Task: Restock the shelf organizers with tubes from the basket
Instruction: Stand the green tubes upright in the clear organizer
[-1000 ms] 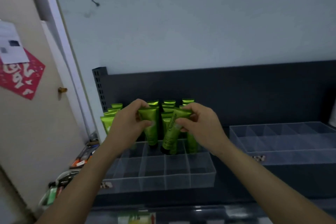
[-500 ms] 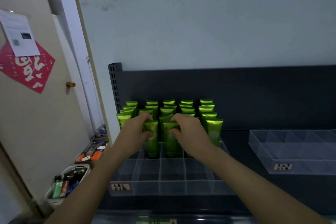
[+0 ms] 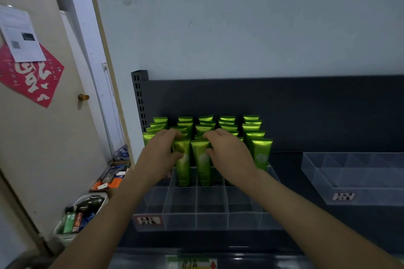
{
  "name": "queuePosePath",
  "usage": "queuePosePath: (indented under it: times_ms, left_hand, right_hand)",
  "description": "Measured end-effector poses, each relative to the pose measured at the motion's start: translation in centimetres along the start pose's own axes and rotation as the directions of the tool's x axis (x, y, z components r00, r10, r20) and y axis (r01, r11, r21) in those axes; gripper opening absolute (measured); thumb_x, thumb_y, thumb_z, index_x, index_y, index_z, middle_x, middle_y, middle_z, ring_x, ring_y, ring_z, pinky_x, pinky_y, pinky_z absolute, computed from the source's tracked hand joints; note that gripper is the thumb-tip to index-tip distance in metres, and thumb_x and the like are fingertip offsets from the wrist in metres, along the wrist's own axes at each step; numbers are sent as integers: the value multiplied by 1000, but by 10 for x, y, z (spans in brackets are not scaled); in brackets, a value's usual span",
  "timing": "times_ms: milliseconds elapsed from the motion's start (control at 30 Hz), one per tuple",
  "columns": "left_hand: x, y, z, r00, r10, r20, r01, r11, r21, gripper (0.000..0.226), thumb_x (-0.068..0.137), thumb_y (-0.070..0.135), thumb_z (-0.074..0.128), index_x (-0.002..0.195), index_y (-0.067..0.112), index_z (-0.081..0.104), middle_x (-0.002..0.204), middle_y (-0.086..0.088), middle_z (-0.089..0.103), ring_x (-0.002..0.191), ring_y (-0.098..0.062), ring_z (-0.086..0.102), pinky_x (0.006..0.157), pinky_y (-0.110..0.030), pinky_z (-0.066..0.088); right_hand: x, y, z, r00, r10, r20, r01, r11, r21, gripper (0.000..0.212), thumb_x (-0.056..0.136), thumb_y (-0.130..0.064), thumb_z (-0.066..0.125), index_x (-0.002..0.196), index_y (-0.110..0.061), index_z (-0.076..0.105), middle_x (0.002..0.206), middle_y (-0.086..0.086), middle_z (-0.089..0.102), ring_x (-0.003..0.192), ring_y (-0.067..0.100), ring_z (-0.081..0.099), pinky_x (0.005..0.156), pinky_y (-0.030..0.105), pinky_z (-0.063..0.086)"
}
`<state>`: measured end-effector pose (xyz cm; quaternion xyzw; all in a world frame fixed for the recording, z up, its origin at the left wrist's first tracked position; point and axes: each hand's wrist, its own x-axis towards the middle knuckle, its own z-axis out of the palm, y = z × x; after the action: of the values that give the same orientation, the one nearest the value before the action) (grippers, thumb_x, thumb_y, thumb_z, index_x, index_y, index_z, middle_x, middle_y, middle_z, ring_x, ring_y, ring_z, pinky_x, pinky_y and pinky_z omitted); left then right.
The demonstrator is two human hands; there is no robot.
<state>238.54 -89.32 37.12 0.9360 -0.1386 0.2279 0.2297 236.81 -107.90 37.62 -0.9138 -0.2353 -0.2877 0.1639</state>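
The dark shelf (image 3: 290, 183) carries two clear organizers. One organizer (image 3: 196, 221) sits toward its left end. The second organizer (image 3: 354, 183) sits toward its right end, with nothing visible in its compartments. In the left one, green tubes (image 3: 227, 123) stand cap-down and fill the back rows against the shelf's rear panel. The rows nearest the shelf's front edge are unfilled. Low beside the shelf's left end, a white basket (image 3: 65, 232) holds mixed packets.

The left hand (image 3: 157, 159) has fingers and thumb curled round the upper part of the left tube (image 3: 183, 168). The right hand (image 3: 231, 157) pinches the right tube (image 3: 203, 166) near its flat crimped top. Both tubes stand upright, side by side, in a middle row of compartments.

These tubes look light, with soft walls and a glossy skin, so they are probably slippery and easy to squash mid-body. The stiffest places should be the crimped seal and the cap. A pinch across the crimp, lowering straight down, seems safest. The neighbouring tubes are packed close and could topple.
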Motion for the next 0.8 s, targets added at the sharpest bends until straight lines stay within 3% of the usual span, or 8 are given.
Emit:
queuePosePath:
  times_ms: [167,400,533,667,800]
  left_hand:
    - [-1,7,-2,999,14,-34,-14,1000,7,48,79,21,73,123,21,53,120,1,54,105,-13,52,84,-23,40]
    - [-8,14,-7,995,17,-97,-14,999,29,51,79,21,74,125,19,53,126,-3,52,117,-18,47,92,-24,34]
    - [-11,22,-8,992,30,-123,-24,999,43,52,77,19,75,125,18,54,129,-5,50,124,-20,40,95,-20,25]
    - [-14,44,-6,984,68,-167,-68,998,7,55,73,21,78,123,15,56,125,-6,53,121,-23,44,93,-21,27]
    - [-16,94,9,964,206,-171,-211,977,-15,54,68,25,82,116,12,60,117,-8,57,115,-26,49,92,-21,29]
  right_hand:
    - [4,5,3,1000,6,-22,-7,997,-72,18,82,0,59,98,-7,63,90,7,64,90,24,57,65,38,52]
    - [9,11,2,999,11,-43,-15,996,-89,9,87,-7,56,92,-9,63,85,4,63,89,20,52,66,36,50]
    - [5,13,-3,999,22,-32,-24,997,-75,19,87,-12,59,105,-10,63,98,6,64,101,23,51,76,36,51]
    - [-15,24,-37,990,96,-104,-91,995,48,35,88,-25,63,120,-12,59,116,5,62,113,22,49,93,31,41]
    - [-55,49,-77,962,201,-185,-185,978,98,33,85,-23,68,116,-12,62,110,5,64,106,21,54,89,33,46]
